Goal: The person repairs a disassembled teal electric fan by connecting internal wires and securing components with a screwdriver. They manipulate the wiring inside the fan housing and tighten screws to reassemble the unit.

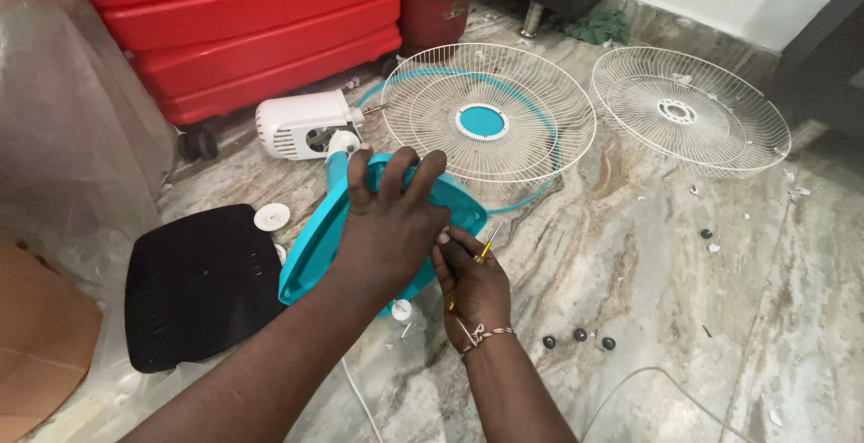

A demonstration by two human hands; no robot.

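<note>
Head camera: a person kneeling over a marble floor point(648, 254) steadies the teal fan base point(310, 250), tipped on edge at centre frame, with the left hand point(391, 223) spread flat, fingers curled over its upper rim. The right hand point(472, 286) is closed around a yellow-handled screwdriver point(486, 247), its thin shaft pointing up toward the base's edge at about one o'clock of that hand. The white motor housing point(301, 124) lies at eleven o'clock, a front grille with teal hub point(486, 115) at twelve, a second bare grille point(688, 110) at two. A black plate point(198, 281) rests at nine, three small dark feet point(579, 337) at four, a red suitcase point(243, 29) behind. Done well, the step seems to call for the base braced firmly and the driver kept square to the fastener; whether the tip is seated cannot be told.
</note>
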